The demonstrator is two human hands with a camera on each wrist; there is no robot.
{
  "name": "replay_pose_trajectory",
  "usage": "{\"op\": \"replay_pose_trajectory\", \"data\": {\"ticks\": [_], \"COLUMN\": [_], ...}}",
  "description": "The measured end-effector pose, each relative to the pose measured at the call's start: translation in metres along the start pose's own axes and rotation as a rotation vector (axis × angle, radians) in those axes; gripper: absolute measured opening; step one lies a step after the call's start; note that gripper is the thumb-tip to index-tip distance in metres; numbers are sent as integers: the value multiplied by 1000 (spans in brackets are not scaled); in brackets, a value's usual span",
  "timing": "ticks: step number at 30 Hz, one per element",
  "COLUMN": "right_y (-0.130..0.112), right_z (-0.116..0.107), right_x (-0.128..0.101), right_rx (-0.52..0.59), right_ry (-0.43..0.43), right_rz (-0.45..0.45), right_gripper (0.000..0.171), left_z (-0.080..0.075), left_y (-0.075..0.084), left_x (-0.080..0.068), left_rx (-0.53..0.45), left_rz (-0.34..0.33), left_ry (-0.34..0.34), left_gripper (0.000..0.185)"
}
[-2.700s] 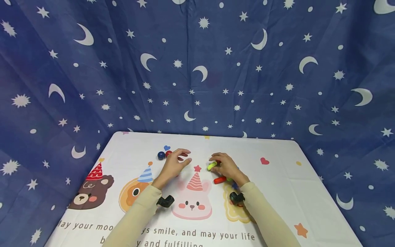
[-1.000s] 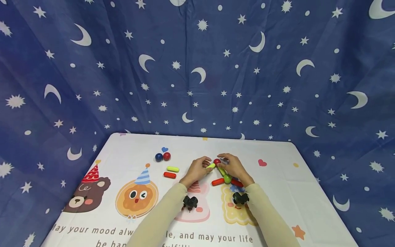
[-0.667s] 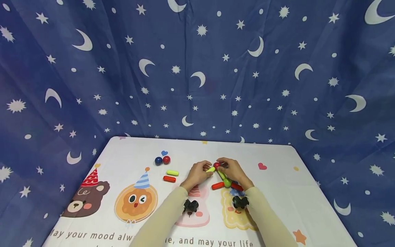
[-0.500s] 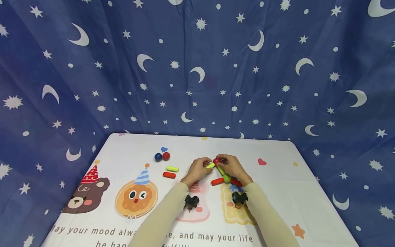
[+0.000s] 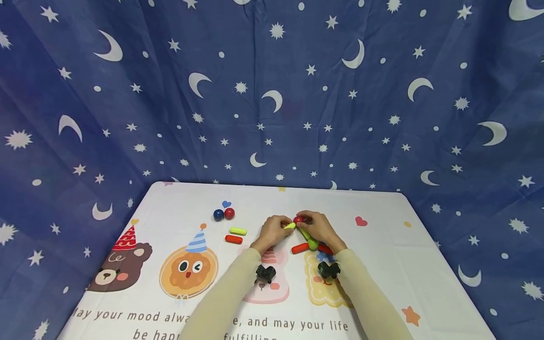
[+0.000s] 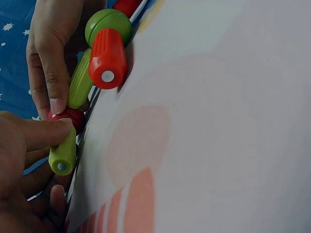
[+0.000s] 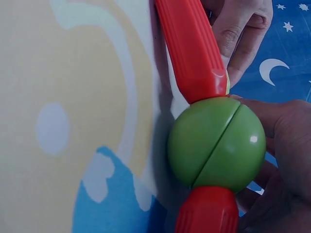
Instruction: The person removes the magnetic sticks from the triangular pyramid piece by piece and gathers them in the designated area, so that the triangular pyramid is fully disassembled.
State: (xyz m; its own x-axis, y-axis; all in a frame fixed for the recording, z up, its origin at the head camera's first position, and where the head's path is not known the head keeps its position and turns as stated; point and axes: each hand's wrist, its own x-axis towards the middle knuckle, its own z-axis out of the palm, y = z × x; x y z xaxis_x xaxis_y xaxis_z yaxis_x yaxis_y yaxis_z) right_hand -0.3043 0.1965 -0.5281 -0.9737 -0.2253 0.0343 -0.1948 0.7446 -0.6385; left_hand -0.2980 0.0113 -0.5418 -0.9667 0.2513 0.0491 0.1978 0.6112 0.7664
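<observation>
My left hand (image 5: 272, 232) pinches a short yellow-green ridged rod (image 6: 63, 153) between thumb and fingers. The rod's far end meets a red ball (image 6: 75, 118), and its near end shows a pale round tip. With thumb and fingertips, my right hand (image 5: 319, 229) holds that red ball. From the ball a second yellow-green rod (image 6: 80, 85) runs to a green ball (image 7: 214, 145) with a seam across it. Two red rods also join the green ball: one red rod (image 5: 300, 248) points left, the other red rod (image 7: 209, 213) lies partly under my right wrist in the head view.
Left of my hands lie a loose yellow-green rod (image 5: 238, 231) and a loose red rod (image 5: 233, 239). Behind them a blue ball (image 5: 218, 215) and another red ball (image 5: 229, 213) sit side by side. A starry blue curtain (image 5: 272, 141) rises behind the printed white tablecloth (image 5: 382, 264).
My left hand has come rightward from beside the loose balls and taken hold of the yellow-green rod at the red ball. Over the last second both hands stay almost still.
</observation>
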Motion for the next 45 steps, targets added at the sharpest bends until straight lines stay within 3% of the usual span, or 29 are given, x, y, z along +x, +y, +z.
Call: {"op": "replay_pose_trajectory", "data": {"ticks": [9,22,31,45], "right_y": [1,-1,-2,0], "right_z": [-2,1,0,1], "right_x": [4,0,0,-2], "right_rx": [-8,8,14,21], "right_ry": [13,7,9,19], "right_rz": [-15,6,31,14], "right_gripper": [33,34,35,34], "left_z": [-9,-23,-47,-85], "left_y": [-4,-3,1,-2], "left_x": [0,-15,-31,-61], "left_rx": [-50,-96,-91,-53], "left_rz": [72,78,99,131], "left_ry": [-29,-20,-3,94], "left_gripper": [22,24,21,21]}}
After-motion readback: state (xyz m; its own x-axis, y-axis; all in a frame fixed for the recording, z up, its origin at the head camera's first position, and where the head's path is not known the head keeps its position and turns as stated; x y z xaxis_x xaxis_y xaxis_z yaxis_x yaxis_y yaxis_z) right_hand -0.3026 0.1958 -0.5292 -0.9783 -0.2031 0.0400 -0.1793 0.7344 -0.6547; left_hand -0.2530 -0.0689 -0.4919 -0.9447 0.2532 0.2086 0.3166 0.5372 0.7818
